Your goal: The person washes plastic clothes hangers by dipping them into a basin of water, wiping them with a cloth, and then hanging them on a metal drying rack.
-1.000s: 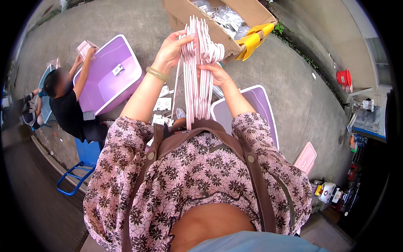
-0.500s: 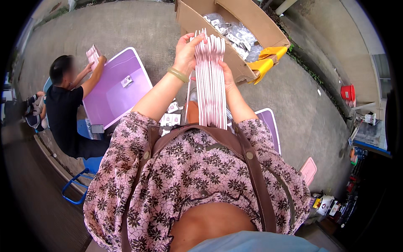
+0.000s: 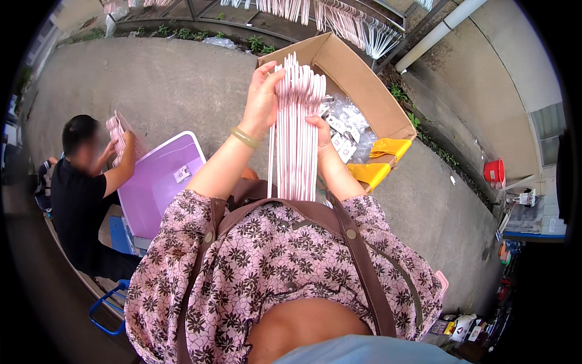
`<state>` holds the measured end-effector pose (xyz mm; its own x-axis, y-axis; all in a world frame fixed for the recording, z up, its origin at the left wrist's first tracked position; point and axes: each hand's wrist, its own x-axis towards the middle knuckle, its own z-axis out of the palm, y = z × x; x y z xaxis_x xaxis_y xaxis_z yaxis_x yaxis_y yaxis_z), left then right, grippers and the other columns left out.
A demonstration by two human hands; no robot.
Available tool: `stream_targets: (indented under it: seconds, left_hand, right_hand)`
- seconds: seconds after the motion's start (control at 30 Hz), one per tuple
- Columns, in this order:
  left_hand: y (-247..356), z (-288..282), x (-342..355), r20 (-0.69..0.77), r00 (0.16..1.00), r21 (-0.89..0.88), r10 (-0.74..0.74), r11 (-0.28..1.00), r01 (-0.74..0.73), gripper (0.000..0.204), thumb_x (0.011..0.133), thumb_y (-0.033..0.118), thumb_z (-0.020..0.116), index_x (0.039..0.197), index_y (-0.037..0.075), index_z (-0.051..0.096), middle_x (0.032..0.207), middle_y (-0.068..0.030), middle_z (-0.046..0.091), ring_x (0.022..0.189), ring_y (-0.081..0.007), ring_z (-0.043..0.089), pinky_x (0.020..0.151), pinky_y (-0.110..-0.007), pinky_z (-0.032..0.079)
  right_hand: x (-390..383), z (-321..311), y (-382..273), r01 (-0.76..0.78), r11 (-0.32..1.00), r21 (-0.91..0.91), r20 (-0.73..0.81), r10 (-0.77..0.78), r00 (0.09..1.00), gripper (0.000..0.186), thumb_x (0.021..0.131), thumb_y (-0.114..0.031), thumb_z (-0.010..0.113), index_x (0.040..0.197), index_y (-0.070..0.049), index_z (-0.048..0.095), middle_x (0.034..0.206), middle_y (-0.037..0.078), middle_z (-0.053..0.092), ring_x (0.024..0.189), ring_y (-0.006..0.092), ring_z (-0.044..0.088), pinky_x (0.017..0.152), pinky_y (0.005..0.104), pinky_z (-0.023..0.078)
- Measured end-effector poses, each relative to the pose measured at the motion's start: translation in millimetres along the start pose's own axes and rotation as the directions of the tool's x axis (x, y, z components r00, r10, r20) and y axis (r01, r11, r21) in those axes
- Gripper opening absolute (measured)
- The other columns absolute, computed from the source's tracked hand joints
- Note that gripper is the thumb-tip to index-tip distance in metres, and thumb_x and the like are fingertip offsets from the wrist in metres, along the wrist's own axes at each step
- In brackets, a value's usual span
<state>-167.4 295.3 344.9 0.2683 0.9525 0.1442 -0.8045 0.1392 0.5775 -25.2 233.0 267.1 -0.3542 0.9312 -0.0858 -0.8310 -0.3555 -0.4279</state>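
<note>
In front of my chest stands an upright bundle of pale pink clothes hangers (image 3: pixel 296 139), packed side by side with their hooks at the top. My left hand (image 3: pixel 264 100) grips the bundle's upper left side, its thumb close to the hooks. On the other side, my right hand (image 3: pixel 323 134) presses against the hangers below the hooks, with the thumb across the front and the other fingers mostly hidden. The bundle's lower end is hidden behind my brown apron (image 3: pixel 285 206).
Beyond my hands is an open cardboard box (image 3: pixel 388 109) holding plastic bags (image 3: pixel 345 112), with yellow material (image 3: pixel 373 173) over its near corner. At left, a person in black (image 3: pixel 82 194) holds similar hangers (image 3: pixel 121 130) by a purple tub (image 3: pixel 151 194). More hangers (image 3: pixel 339 18) hang on a rack.
The view has tilted up, bringing the hanger rack into sight. Both my hands keep hold of the bundle. The person at left has raised their hangers away from the tub slightly.
</note>
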Motion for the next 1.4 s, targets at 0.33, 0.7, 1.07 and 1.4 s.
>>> stream_targets:
  seconds: [0.33,0.7,1.07,1.4]
  left_hand:
    - [-53,-130,-106,0.288,0.882,0.726,0.374,0.515,-0.455,0.065,0.069,0.016,0.075,0.118,0.0,0.035,0.11,-0.0124,0.047,0.104,-0.0197,0.047,0.093,-0.033,0.038]
    - [1,-82,-68,0.59,0.798,0.808,-0.121,0.088,-0.583,0.058,0.064,0.031,0.077,0.109,0.001,0.055,0.11,-0.0161,0.056,0.112,-0.0278,0.046,0.095,-0.037,0.036]
    - [10,-63,-62,0.543,0.82,0.738,-0.181,0.57,-0.362,0.03,0.072,0.007,0.07,0.099,0.0,0.061,0.091,-0.0062,0.065,0.083,-0.013,0.061,0.077,-0.029,0.049]
    - [23,-81,-75,0.603,0.797,0.658,-0.04,0.59,-0.468,0.03,0.075,0.012,0.07,0.1,-0.001,0.061,0.093,-0.0063,0.064,0.085,-0.0117,0.06,0.077,-0.027,0.048]
  right_hand:
    - [-34,-72,89,-0.047,0.994,-0.097,-0.016,0.046,0.999,0.052,0.071,-0.01,0.048,0.12,0.005,0.044,0.107,0.021,0.058,0.095,0.0333,0.059,0.088,0.0423,0.048]
    - [-38,-26,93,-0.027,0.993,-0.114,0.238,0.054,0.97,0.059,0.073,-0.017,0.047,0.123,0.012,0.035,0.115,0.031,0.049,0.106,0.0381,0.053,0.093,0.0437,0.043]
    - [-19,-13,55,-0.091,0.916,-0.39,0.112,0.145,0.983,0.04,0.084,-0.011,0.048,0.117,0.011,0.044,0.107,0.024,0.057,0.092,0.0282,0.062,0.083,0.0381,0.051]
    - [4,7,46,-0.103,0.734,-0.671,-0.005,0.135,0.991,0.034,0.084,-0.005,0.056,0.115,0.006,0.048,0.102,0.016,0.059,0.088,0.0209,0.063,0.078,0.0323,0.054]
